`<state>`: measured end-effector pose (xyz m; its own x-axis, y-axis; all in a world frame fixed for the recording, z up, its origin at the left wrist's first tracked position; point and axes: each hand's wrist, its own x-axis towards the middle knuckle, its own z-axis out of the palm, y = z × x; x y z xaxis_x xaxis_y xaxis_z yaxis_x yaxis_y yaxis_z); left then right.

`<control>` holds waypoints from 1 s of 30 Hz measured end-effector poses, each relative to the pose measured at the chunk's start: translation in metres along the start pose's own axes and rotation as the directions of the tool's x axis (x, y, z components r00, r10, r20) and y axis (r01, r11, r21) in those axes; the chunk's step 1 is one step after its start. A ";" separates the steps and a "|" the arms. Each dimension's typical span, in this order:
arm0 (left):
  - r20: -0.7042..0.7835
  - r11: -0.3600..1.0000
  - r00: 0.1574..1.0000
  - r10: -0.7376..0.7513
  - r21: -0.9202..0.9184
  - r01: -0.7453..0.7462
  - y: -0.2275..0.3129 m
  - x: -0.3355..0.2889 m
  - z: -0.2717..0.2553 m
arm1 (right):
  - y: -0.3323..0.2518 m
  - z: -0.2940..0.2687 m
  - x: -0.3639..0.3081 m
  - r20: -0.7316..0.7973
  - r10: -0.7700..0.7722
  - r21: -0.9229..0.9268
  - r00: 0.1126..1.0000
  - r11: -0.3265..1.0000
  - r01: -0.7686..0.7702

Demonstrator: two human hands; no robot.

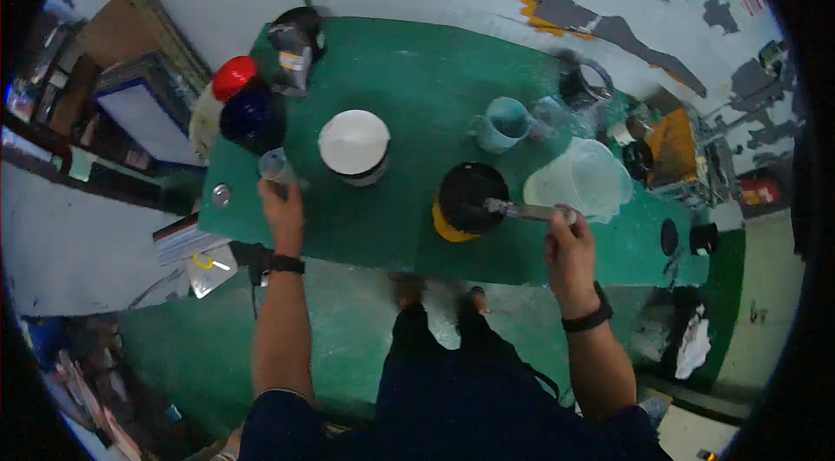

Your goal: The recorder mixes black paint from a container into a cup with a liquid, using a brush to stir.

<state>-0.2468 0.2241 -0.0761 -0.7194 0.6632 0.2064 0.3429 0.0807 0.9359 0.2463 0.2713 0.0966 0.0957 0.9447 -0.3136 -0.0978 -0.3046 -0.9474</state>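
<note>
Sitting on the green table (409, 87) are one white-lidded tub (354, 145), one black-and-yellow can (468, 200), one teal mug (504, 124), one clear measuring jug (584, 180), one red cap (234, 76) and one dark blue jar (251, 116).

Standing at the green table's (409, 78) near edge, the person's left hand (283, 210) grips a small clear cup (275, 167) while the right hand (570, 245) holds a metal spatula (522, 210) over the black can (470, 198).

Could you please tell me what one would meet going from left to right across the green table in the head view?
Red lid → left hand → white-lidded tub → black can → teal mug → right hand → clear jug.
</note>
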 end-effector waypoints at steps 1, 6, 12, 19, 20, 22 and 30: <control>-0.006 0.999 1.000 -0.022 -0.025 0.022 0.000 -0.001 0.003 | 0.001 0.005 0.001 -0.031 -0.008 0.019 0.999 1.000 0.008; 0.057 0.995 0.996 -0.070 0.076 0.066 0.002 -0.014 -0.002 | 0.004 0.022 0.001 0.013 -0.236 -0.285 0.972 0.931 0.230; -0.099 0.983 0.992 -0.078 0.159 0.093 0.029 -0.061 -0.011 | -0.032 0.053 0.010 0.150 -0.249 -0.587 0.957 0.756 0.289; 0.453 0.962 0.861 -0.232 -0.024 0.272 0.085 -0.178 0.057 | -0.042 0.078 0.023 0.308 -0.231 -0.617 0.923 0.690 0.379; 0.506 0.919 0.819 -0.271 -0.116 0.376 0.096 -0.191 0.074 | -0.048 0.081 0.022 0.298 -0.198 -0.641 0.934 0.683 0.350; 0.714 0.383 0.485 -0.505 -0.318 0.867 0.124 -0.204 0.095 | -0.052 0.078 0.023 0.307 -0.169 -0.636 0.937 0.696 0.334; 0.849 -0.132 0.299 -0.435 -0.389 0.912 0.130 -0.206 0.134 | -0.083 0.061 0.027 0.624 -0.330 -0.547 0.709 0.463 0.697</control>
<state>0.0269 0.1979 -0.0356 0.1487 0.7955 -0.5874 -0.9363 0.3044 0.1753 0.1967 0.3293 0.1711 -0.5176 0.8457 0.1299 0.5635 0.4511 -0.6921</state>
